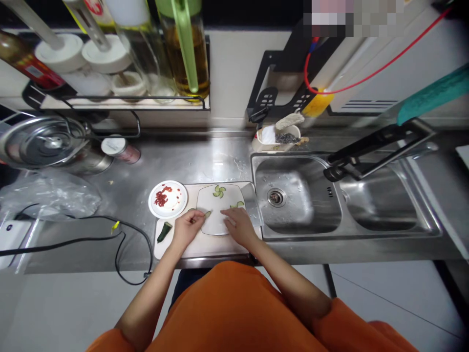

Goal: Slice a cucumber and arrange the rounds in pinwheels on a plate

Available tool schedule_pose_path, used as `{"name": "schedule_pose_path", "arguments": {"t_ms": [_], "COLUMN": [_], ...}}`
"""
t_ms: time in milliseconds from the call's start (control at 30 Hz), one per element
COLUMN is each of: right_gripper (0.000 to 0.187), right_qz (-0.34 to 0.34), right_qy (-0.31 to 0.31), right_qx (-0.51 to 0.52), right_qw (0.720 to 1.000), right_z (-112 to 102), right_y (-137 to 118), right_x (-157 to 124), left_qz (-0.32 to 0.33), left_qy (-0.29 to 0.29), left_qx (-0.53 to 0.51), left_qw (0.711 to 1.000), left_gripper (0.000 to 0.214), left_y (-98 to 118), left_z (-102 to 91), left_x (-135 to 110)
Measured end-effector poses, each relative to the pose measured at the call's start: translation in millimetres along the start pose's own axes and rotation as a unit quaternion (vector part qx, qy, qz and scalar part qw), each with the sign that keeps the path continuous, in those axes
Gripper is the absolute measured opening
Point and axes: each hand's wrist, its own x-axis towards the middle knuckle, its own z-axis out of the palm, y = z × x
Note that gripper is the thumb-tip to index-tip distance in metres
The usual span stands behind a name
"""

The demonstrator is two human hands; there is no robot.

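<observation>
A white squarish plate (216,226) lies on a pale cutting board (190,249). My left hand (187,226) is at the plate's left edge, thumb and forefinger pinching a small cucumber slice (207,214). Over the plate's right part is my right hand (240,226), fingers stretched out, nothing visible in them. Thin green-edged cucumber slices (219,191) form a pinwheel at the plate's far edge. More slices (240,204) lie just beyond my right fingers, partly hidden by them. Left of my left hand, a dark green cucumber end piece (164,232) rests on the board.
A round white plate (177,207) with chopped red bits stands at the board's far left corner. Right of the board is a double sink (300,195) with a black faucet (351,159). Black cable (126,226), a plastic bag (51,193) and a lidded pot (47,142) occupy the left.
</observation>
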Motion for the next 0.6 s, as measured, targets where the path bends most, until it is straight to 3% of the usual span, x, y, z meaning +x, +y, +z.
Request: {"name": "schedule_pose_path", "arguments": {"t_ms": [133, 233, 333, 400, 533, 600], "right_gripper": [0.027, 0.016, 0.013, 0.012, 0.013, 0.013], "right_qz": [0.063, 0.121, 0.134, 0.128, 0.092, 0.075], "right_qy": [-0.006, -0.001, 0.024, 0.035, 0.047, 0.044], "right_qx": [0.097, 0.116, 0.11, 0.108, 0.119, 0.116], "right_qw": [0.993, 0.986, 0.985, 0.985, 0.988, 0.989], "right_z": [-4, -9, -14, -16, -20, -23], "right_y": [-8, -8, -4, -1, 1, 1], "right_x": [8, 9, 6, 3, -2, -5], "left_qz": [-0.014, -0.043, -0.086, -0.143, -0.291, -0.323], "left_qy": [-0.075, -0.12, -0.146, -0.164, -0.203, -0.214], "left_qx": [-0.074, -0.12, -0.175, -0.227, -0.329, -0.36], "left_qw": [0.994, 0.985, 0.97, 0.949, 0.875, 0.849], "left_gripper": [0.023, 0.024, 0.026, 0.031, 0.035, 0.031], "left_y": [15, 21, 23, 24, 27, 30], "left_z": [18.9, 29.3, 36.1, 40.4, 50.8, 55.7], "left_x": [3, 7, 9, 10, 9, 9]}}
